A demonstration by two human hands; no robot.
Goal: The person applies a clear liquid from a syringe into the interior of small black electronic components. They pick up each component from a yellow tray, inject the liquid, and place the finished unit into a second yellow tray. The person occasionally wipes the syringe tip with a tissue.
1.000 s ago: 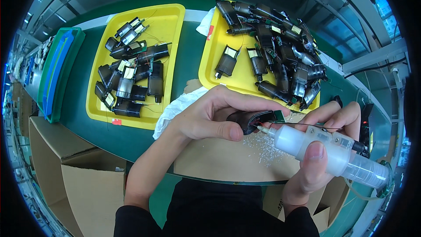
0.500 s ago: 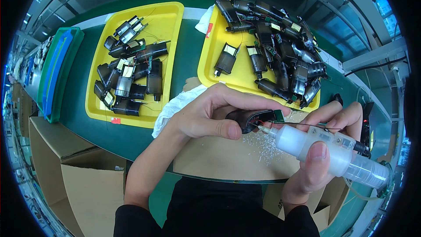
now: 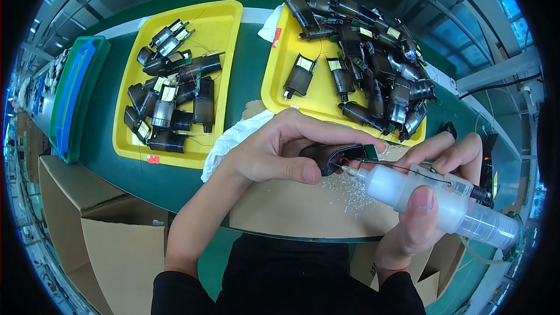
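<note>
Left hand [image 3: 280,151] pinches a glossy, dark, curved plastic casing [image 3: 322,154] above the brown cardboard sheet [image 3: 291,210] on the green counter [image 3: 248,70]. Right hand [image 3: 423,221] wraps a smooth, translucent-white cylindrical dispenser [image 3: 386,185], tapered tip [image 3: 352,171] at casing's open end. White specks [image 3: 357,201] on cardboard. Vs 0.5 s ago: thin dark wire [image 3: 430,176] now droops across dispenser; casing roughly unmoved.

Black housing [image 3: 319,154], open end toward 4 o'clock. White syringe [image 3: 452,213], clear rear, nozzle pointing 10 o'clock, right at opening.
</note>
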